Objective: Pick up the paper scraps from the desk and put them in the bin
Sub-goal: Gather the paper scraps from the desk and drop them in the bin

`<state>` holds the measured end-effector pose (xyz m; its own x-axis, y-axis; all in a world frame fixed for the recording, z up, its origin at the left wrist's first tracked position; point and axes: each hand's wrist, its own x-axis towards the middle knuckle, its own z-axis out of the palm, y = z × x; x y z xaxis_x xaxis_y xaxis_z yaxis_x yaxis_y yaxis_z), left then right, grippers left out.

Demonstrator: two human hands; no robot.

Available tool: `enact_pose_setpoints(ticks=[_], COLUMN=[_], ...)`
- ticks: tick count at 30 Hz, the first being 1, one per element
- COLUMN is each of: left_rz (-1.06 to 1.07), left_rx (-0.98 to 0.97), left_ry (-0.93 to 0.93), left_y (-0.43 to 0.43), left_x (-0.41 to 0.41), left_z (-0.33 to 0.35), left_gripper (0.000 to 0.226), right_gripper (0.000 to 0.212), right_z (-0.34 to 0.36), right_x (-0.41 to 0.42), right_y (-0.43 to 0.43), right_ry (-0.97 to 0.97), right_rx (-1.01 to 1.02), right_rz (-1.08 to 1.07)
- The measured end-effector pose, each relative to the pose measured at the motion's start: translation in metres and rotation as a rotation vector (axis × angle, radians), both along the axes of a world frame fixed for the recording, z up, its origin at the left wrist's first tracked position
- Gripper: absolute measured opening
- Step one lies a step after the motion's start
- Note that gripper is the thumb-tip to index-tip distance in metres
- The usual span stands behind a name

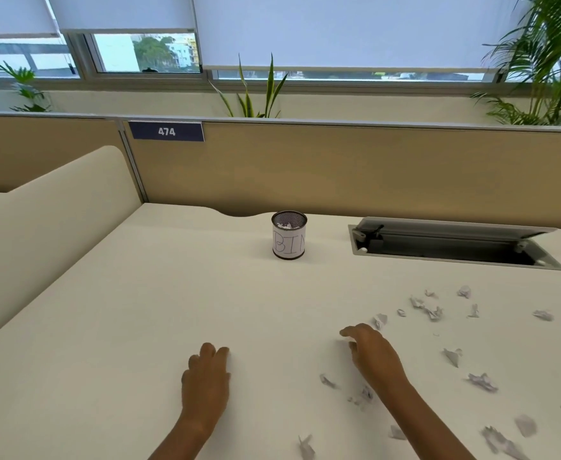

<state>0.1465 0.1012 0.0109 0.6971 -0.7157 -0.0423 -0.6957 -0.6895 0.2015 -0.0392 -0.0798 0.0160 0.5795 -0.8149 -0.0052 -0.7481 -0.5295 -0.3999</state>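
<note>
Fingers (355,331) of the right hand (377,356) are shown curled downward and drawn narrow against the thumb. A small white scrap (351,343) appears to be pinched beneath them, though it is largely hidden by the hand. Fingers (215,355) of the left hand (206,380) are curled, knuckles uppermost, with the tips rested on the desk (139,310); whether anything is held under them cannot be told. Loose paper scraps (431,310) are scattered to the right of the right fingers, both beyond them and nearer the wearer, with one lying just past the fingertips. Well ahead of both sets of fingers, slightly left of the right ones, the mesh bin (289,240) is stood upright, labelled BIN, with white scraps visible inside. Its central position is judged to allow a reach from either hand, and the left hand is judged to be parked as a brace. A cable hatch (455,247) is propped open beyond the scraps.
</note>
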Motion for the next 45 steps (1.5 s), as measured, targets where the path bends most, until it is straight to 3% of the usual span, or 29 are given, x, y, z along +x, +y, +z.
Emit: enact_pose_setpoints(ticks=[7,11,17,22,24,29,34,36,38,41,45], left_rz=[0.104,0.087,0.223,0.424,0.496,0.387,0.024,-0.108,-0.172,-0.167,0.051], left_rx=[-0.251,-0.314,-0.489,-0.739,-0.804,-0.586,-0.081,0.026,-0.006,-0.105,-0.291], left_ry=[0.084,0.149,0.661,1.233,1.35,1.242,0.828,0.629,0.505,0.489,0.826], left_y=[-0.008,-0.015,-0.019,-0.019,-0.017,-0.011,-0.004,-0.004,-0.006,-0.012,-0.026], left_x=[-0.024,-0.034,-0.051,-0.065,-0.071,-0.083,-0.096,-0.103,-0.109,-0.11,-0.104], left_z=[0.001,-0.001,0.004,0.017,0.021,0.021,0.018,0.012,0.008,0.005,0.012], left_gripper=[0.029,0.026,0.029,0.035,0.034,0.027,0.031,0.035,0.026,0.026,0.03], right_gripper=[0.038,0.047,0.019,0.019,0.018,0.018,0.019,0.017,0.017,0.019,0.016], right_z=[0.004,-0.001,-0.01,-0.005,-0.001,0.003,-0.004,-0.007,-0.006,0.001,0.022], right_x=[-0.035,-0.042,-0.047,-0.038,-0.029,-0.004,0.004,0.003,0.001,-0.001,-0.002], right_y=[0.02,0.032,0.039,0.028,0.028,0.043,0.051,0.05,0.047,0.037,0.028], right_ry=[-0.019,0.08,-0.041,-0.115,-0.174,-0.207,-0.059,-0.04,-0.036,-0.106,-0.288], right_rx=[0.165,0.189,0.077,0.09,0.111,0.102,0.038,0.023,0.022,0.128,0.298], right_rz=[0.047,0.118,0.146,0.096,0.107,0.216,0.279,0.265,0.246,0.177,0.107])
